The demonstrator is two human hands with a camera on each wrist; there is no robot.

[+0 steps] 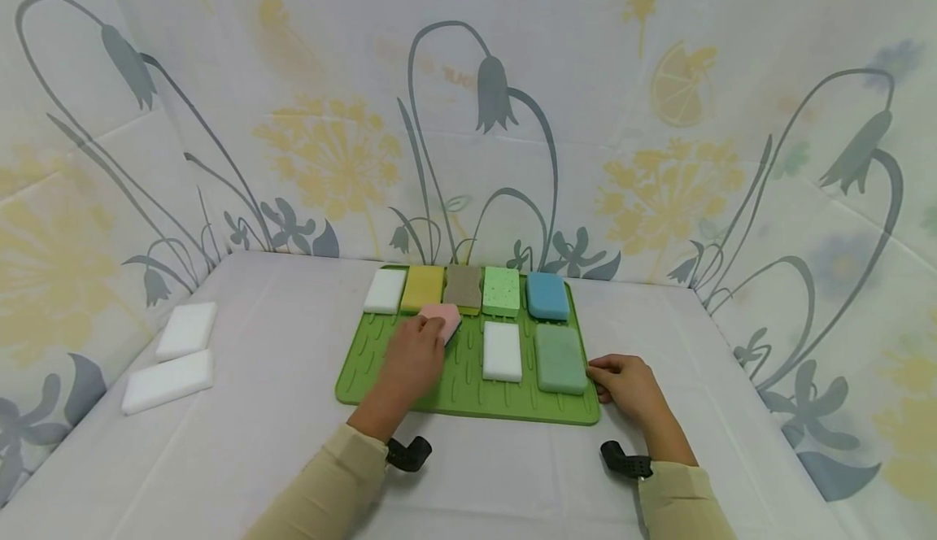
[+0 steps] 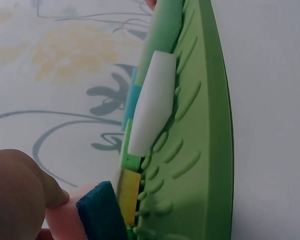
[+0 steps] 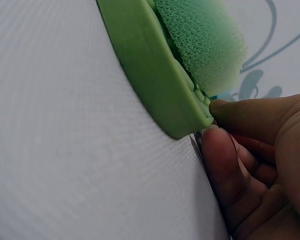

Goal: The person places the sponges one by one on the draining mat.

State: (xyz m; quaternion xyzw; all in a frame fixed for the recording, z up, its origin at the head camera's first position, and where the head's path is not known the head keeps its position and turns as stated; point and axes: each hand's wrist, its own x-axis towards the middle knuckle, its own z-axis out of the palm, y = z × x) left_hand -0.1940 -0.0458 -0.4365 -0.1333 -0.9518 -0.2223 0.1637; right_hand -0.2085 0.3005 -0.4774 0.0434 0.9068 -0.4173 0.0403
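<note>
My left hand grips a pink sponge above the left half of a green ridged mat. In the left wrist view, a dark blue scouring layer shows on the pink sponge. At the mat's right edge, my right hand pinches the raised rim between thumb and fingers. Just beside it on the mat lies a pale green porous sponge. A white sponge lies left of that one, nearer the mat's middle.
Along the mat's back edge sit a white sponge, a yellow sponge, a brown sponge, a speckled light green sponge and a blue sponge. Two white blocks lie at the table's left. A flowered cloth hangs behind.
</note>
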